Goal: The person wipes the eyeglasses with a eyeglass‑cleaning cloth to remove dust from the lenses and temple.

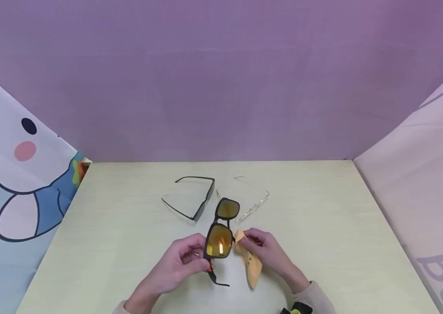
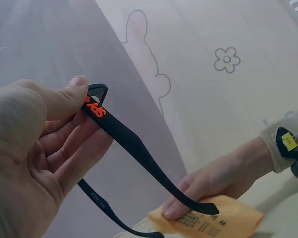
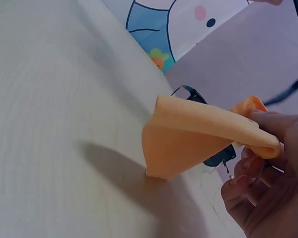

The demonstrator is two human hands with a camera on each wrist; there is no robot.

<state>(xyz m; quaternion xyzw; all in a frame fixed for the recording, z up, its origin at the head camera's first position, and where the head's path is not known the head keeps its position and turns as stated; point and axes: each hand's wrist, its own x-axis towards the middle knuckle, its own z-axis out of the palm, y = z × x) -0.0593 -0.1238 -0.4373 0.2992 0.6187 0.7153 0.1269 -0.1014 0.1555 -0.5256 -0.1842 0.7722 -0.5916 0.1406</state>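
My left hand (image 1: 178, 264) pinches black-framed sunglasses (image 1: 219, 240) with yellow-orange mirrored lenses by one end of the frame, near a hinge. Orange lettering shows on the temple arm (image 2: 134, 148) in the left wrist view, and both arms are unfolded. Just right of the lower lens, my right hand (image 1: 266, 253) pinches an orange cleaning cloth (image 1: 253, 270) between thumb and fingers. Its loose part hangs down, and dark print shows on it in the left wrist view. The right wrist view shows the cloth (image 3: 188, 139) folded over.
Behind the hands, dark sunglasses (image 1: 205, 200) lie on the pale table (image 1: 127, 209) with arms spread to the left. Thin-rimmed glasses (image 1: 254, 208) lie to their right, partly hidden by the held pair. A purple backdrop (image 1: 221, 87) and printed side cloths enclose the table.
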